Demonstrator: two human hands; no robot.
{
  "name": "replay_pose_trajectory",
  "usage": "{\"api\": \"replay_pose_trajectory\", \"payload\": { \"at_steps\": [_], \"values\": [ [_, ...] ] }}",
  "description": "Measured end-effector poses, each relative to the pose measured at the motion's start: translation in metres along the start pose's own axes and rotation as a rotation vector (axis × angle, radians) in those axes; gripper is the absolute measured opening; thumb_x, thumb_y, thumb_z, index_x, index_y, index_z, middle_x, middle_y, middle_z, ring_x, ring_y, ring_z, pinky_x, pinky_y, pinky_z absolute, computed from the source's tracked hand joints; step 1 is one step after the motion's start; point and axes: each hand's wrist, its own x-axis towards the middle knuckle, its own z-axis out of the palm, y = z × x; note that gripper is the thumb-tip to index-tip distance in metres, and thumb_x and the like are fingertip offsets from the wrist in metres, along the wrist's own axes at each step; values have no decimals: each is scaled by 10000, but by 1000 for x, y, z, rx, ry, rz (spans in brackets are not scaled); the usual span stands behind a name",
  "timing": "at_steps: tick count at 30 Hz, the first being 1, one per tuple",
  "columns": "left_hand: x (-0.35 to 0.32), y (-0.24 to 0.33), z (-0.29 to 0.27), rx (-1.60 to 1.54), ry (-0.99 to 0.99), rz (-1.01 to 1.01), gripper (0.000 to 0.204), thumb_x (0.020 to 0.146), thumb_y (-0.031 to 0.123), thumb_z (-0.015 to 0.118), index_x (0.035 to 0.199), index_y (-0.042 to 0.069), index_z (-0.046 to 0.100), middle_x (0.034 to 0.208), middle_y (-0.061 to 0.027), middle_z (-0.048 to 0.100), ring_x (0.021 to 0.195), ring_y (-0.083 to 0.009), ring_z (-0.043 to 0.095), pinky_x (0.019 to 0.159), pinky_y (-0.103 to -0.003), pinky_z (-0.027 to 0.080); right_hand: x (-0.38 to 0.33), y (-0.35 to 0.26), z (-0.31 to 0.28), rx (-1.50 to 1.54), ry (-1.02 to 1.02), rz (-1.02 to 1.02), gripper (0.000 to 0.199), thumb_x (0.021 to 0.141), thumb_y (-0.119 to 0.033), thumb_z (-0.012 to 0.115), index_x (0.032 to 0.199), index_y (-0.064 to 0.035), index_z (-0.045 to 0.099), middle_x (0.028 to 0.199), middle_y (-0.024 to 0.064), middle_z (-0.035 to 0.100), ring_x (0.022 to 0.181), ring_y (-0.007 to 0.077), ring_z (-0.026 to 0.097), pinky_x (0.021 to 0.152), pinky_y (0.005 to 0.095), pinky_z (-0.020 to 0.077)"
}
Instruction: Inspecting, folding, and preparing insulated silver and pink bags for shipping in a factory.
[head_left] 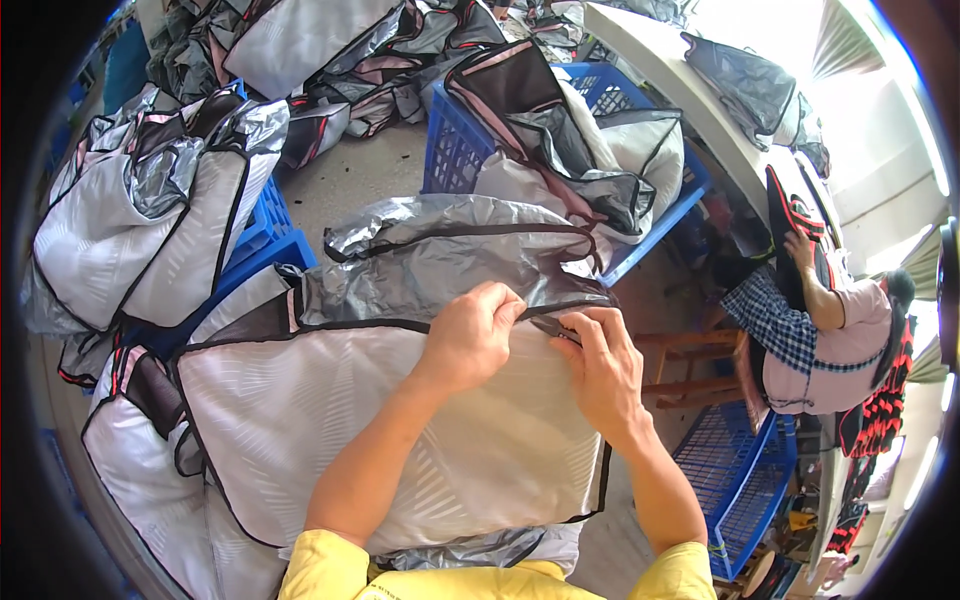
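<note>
Here, a white panel (pixel 505 440) lies beneath both hands (pixel 468 342) (pixel 608 368); trim (pixel 370 324) crosses just there.

Grey floor (pixel 385 165), blue crates (pixel 448 148) on it, dark specks (pixel 405 157)

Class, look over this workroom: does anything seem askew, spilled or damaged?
Heaped fabric at left overflows its blue crate, hanging past the rim, which looks untidy. I see no spill or damage on the pale panel in front.
</note>
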Motion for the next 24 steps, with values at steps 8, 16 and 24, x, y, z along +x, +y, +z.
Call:
{"api": "replay_pose_trajectory", "payload": {
  "at_steps": [8, 16, 24],
  "values": [
    [0, -9, 4, 282, 171, 424, 123, 939, 34, 731, 1054, 53, 691, 929, -137, 664, 861, -374, 677, 757, -469, 547, -23, 5, 22, 157, 125, 198, 342, 954, -182, 780, 1256, -94, 645, 1139, 132, 629, 880, 346, 699, 678, 437, 575],
    [-17, -4, 12, 421, 261, 509, 148, 907, 57, 751, 1027, 42, 667, 949, -109, 658, 917, -337, 641, 808, -448, 535, 44, 20, -3, 272, -297, 48, 234, 949, -181, 755, 1129, -31, 751, 1034, 142, 717, 974, 377, 706, 839, 449, 558],
    [-47, 1, 26, 707, 302, 509, 323, 881, 151, 767, 1204, 137, 778, 884, -48, 526, 846, -256, 573, 754, -419, 486, 44, 21, -28, 311, -530, 207, 241, 956, -245, 765, 954, -4, 749, 882, 143, 663, 782, 355, 658, 702, 427, 508]
  ]
}}
